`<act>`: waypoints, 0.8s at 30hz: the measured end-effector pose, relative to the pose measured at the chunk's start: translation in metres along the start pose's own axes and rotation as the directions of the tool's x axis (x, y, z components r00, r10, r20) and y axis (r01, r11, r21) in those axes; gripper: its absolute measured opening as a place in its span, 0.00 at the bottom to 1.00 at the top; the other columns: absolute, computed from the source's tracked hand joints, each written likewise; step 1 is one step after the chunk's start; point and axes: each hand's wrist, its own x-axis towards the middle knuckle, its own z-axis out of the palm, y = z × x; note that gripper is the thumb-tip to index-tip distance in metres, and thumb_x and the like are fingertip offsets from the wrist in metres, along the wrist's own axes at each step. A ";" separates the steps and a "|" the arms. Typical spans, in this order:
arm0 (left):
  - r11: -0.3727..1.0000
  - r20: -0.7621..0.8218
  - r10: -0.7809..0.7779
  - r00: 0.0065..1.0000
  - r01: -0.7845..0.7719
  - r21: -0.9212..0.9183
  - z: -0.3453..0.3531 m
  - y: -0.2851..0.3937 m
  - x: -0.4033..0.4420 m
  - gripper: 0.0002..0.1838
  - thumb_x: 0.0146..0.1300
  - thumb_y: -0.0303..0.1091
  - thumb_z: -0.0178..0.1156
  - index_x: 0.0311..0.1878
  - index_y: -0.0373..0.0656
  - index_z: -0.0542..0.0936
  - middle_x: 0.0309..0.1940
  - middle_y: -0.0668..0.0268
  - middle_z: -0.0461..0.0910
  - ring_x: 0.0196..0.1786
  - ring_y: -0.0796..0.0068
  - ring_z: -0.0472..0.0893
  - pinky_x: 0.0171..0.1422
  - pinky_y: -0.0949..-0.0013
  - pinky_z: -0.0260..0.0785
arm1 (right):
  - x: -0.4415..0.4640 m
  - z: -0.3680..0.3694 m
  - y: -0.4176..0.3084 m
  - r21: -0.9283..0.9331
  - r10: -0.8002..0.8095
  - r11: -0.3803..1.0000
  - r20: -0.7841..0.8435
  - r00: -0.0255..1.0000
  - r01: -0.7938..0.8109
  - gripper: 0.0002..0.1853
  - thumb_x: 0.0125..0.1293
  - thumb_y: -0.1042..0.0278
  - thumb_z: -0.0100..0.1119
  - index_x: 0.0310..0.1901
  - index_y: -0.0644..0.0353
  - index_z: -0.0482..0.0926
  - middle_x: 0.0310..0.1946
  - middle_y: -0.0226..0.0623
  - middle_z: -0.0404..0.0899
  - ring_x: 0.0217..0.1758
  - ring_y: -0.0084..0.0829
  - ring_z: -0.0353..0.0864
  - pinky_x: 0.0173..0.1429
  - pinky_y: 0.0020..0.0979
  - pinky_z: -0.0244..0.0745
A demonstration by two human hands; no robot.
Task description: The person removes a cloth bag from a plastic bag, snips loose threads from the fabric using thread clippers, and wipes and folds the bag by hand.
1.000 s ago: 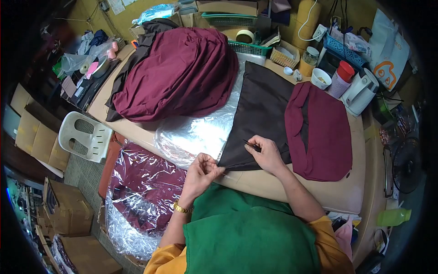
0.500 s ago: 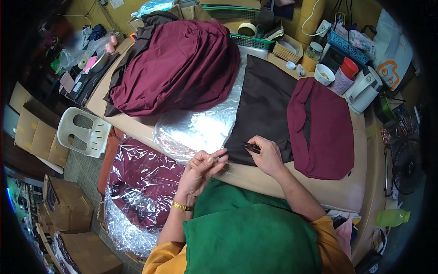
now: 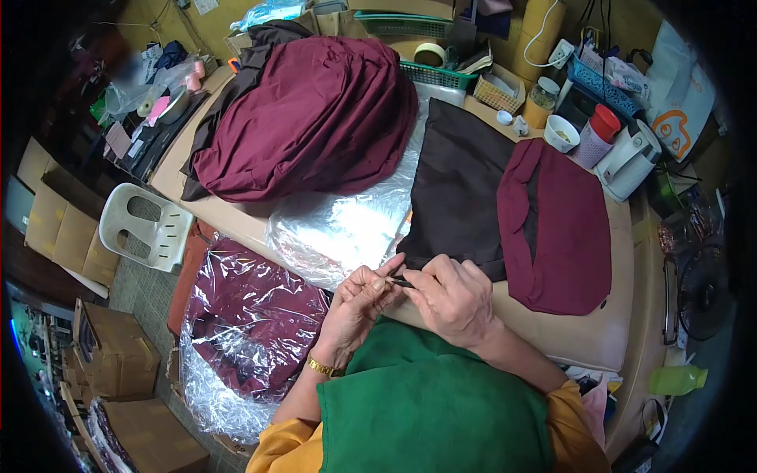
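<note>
The left hand (image 3: 352, 317) pinches a tiny, unclear thing near flat, dark-brown cloth (image 3: 459, 189); the right hand (image 3: 456, 306) grips a thin black tool (image 3: 401, 282), seemingly so its tip reaches there.

White plastic chair (image 3: 175, 235) on grey patterned floor (image 3: 134, 293) — yellowish wall (image 3: 229, 17) behind table (image 3: 572, 339).

And the hands come together!
The right hand (image 3: 453, 303), well apart a moment ago over the dark cloth (image 3: 461, 185), has swung left, bringing the slim dark tool (image 3: 401, 282) right to the fingertips of the left hand (image 3: 359, 307), its fingers now bunched closer.
</note>
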 end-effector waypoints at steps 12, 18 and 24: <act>0.999 0.038 0.050 0.998 -0.050 -0.010 0.012 0.002 -0.003 0.06 0.72 0.29 0.57 0.37 0.40 0.76 0.71 0.44 0.65 0.67 0.70 0.74 0.63 0.69 0.73 | -0.005 0.014 -0.004 -0.121 -0.060 0.992 -0.121 0.991 0.045 0.16 0.46 0.71 0.73 0.40 0.56 0.84 0.27 0.26 0.72 0.27 0.25 0.75 0.29 0.30 0.62; 0.998 0.074 0.039 0.996 -0.035 -0.060 0.010 0.001 -0.004 0.06 0.72 0.28 0.57 0.37 0.39 0.77 0.70 0.44 0.66 0.57 0.76 0.77 0.56 0.72 0.72 | -0.004 0.012 -0.004 -0.056 -0.013 0.998 -0.099 0.995 0.008 0.14 0.47 0.72 0.73 0.38 0.57 0.85 0.28 0.26 0.73 0.28 0.25 0.76 0.29 0.29 0.62; 0.998 -0.030 0.067 0.997 -0.068 -0.017 0.027 0.007 -0.005 0.07 0.69 0.30 0.61 0.34 0.40 0.77 0.67 0.40 0.69 0.54 0.75 0.79 0.60 0.66 0.73 | -0.001 0.005 -0.005 -0.137 -0.066 0.989 -0.141 0.988 0.046 0.08 0.54 0.72 0.66 0.37 0.57 0.83 0.26 0.27 0.71 0.25 0.24 0.74 0.28 0.29 0.62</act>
